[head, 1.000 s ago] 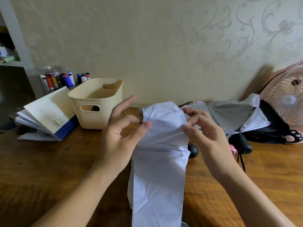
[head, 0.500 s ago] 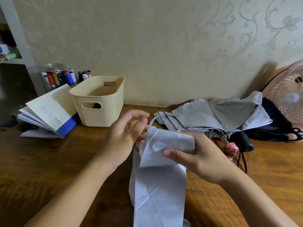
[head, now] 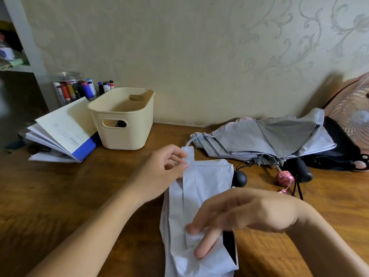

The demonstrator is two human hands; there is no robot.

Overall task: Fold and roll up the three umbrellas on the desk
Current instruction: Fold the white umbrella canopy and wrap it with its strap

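Note:
A pale lavender umbrella point(head: 211, 182) lies lengthwise on the wooden desk point(head: 60, 196) in front of me, its canopy folded flat. My left hand point(head: 161, 174) pinches the upper end of its closing strap point(head: 188, 176). My right hand point(head: 239, 212), blurred, presses its fingers on the strap's lower end over the canopy. A grey umbrella point(head: 265, 140) lies half collapsed at the back right, with a pink charm point(head: 284, 177) near its handle. Behind it a black umbrella point(head: 337, 150) is partly hidden, its black handle point(head: 300, 168) pointing toward me.
A cream plastic bin point(head: 123, 124) stands at the back centre-left. An open booklet point(head: 63, 134) leans beside it, with a jar of markers point(head: 73, 88) behind. A pink fan point(head: 355, 112) sits at the far right edge. A black knob point(head: 239, 177) lies by the lavender umbrella.
The folded canopy was lowered from in front of me onto the desk. My left hand took hold of the strap's top, and my right hand slid down toward me along the canopy.

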